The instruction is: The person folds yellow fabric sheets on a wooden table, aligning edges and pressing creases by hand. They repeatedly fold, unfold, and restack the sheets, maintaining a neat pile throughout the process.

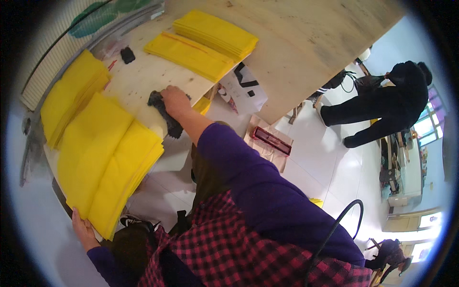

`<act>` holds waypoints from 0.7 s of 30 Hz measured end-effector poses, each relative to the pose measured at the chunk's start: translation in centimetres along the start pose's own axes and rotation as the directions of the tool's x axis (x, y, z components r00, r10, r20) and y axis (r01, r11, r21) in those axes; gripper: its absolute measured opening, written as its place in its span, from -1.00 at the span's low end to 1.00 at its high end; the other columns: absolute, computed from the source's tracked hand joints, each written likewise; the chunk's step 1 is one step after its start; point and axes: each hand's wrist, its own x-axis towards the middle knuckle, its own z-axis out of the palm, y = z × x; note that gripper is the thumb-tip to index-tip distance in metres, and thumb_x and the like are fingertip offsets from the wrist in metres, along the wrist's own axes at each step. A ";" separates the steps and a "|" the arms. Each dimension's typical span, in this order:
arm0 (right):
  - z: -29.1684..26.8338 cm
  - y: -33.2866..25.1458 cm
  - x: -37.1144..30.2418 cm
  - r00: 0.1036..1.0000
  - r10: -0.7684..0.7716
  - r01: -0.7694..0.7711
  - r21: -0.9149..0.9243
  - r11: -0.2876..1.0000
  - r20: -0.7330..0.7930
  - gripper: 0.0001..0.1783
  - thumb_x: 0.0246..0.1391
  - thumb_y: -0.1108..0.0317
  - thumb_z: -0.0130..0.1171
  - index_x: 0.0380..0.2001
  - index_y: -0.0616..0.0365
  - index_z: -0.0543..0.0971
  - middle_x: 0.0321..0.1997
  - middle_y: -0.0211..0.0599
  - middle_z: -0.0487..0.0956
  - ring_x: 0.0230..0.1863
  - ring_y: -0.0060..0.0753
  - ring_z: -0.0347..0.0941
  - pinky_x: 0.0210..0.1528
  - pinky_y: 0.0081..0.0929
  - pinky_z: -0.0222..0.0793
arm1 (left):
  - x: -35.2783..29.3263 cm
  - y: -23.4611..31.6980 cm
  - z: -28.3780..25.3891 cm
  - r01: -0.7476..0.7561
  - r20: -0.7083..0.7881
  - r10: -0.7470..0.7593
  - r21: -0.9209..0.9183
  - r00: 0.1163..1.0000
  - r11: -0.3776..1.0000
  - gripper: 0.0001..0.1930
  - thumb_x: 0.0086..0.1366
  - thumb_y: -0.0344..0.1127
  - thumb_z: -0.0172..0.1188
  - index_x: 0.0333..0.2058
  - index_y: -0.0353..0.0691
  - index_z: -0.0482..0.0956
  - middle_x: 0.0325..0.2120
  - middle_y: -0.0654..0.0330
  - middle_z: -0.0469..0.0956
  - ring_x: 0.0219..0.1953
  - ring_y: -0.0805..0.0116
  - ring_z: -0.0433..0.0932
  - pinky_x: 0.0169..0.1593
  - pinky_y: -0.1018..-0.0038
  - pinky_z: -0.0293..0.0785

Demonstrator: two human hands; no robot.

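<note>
My right hand (176, 101) is closed on a crumpled dark grey rag (173, 125), which lies on the pale wooden tabletop (136, 88) and hangs over its near edge. At lower left, the fingers of my left hand (82, 230) are stretched out against the near corner of a large stack of folded yellow fabric (103, 153). That stack spreads over the left part of the table and overhangs the edge. Behind it lies another folded yellow pile (74, 95). Two more yellow piles, one nearer (189, 55) and one farther (217, 32), lie beyond my right hand.
A small black object (127, 55) sits near the table's far side. Beside the table are a white bag (246, 88) and a dark red tray-like frame (271, 141) on a board on the floor. A person in black (387, 103) stands at right; another person (389, 256) bends farther back.
</note>
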 end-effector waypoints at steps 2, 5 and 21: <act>0.1 -0.1 0.1 0.999 0.036 -0.036 0.002 0.999 -0.004 -0.77 0.10 0.21 0.07 -0.28 0.12 0.56 -0.23 -0.09 0.55 -0.09 0.02 0.45 -0.07 -0.16 0.37 | -0.8 0.3 0.6 -0.036 0.065 0.039 -0.051 0.997 0.998 -0.58 0.33 -0.06 0.12 -0.01 -0.27 0.43 -0.35 0.33 0.53 -0.66 0.67 0.19 -0.61 0.70 0.09; -0.3 -0.5 0.1 0.989 0.127 -0.123 -0.058 0.991 0.070 -0.70 0.14 0.12 -0.01 -0.30 0.08 0.58 -0.29 -0.08 0.60 -0.18 0.03 0.51 -0.13 -0.11 0.41 | -1.8 0.4 0.8 -0.099 0.066 0.093 0.092 0.993 0.991 -0.59 0.35 -0.08 0.09 0.01 -0.26 0.42 -0.34 0.32 0.52 -0.61 0.64 0.21 -0.53 0.70 0.13; -1.6 -0.7 2.2 0.944 -0.005 0.053 0.136 0.989 -0.331 -0.59 0.09 0.10 0.14 -0.14 0.19 0.56 -0.18 -0.07 0.58 -0.11 0.04 0.44 0.04 -0.15 0.29 | -2.7 1.4 2.2 0.006 -0.035 -0.009 -0.087 0.999 0.996 -0.81 0.33 -0.24 0.13 -0.23 -0.24 0.51 -0.51 0.38 0.51 -0.69 0.69 0.21 -0.62 0.70 0.09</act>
